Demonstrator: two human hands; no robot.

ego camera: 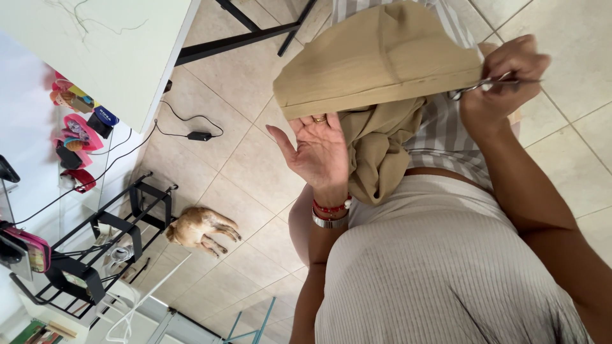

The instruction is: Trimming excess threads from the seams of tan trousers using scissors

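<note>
The right hand (503, 76) is clamped on scissors (484, 84) at the tan fabric (376, 64). The left hand (319, 150), open-palmed beneath, barely steadies it. The cloth may sag and the cut could wander.

open tiled floor through the middle, clutter at the left edge

the tan fabric (382, 60) fills the upper centre between the left hand (319, 153) and right hand (503, 79), which holds scissors (484, 85). bare floor tiles (242, 159) lie open at centre left. blocking the left side: a white table (108, 51), a black cable and adapter (199, 136), a black metal rack (108, 242) and a dog (201, 229) lying just beside it.
</note>
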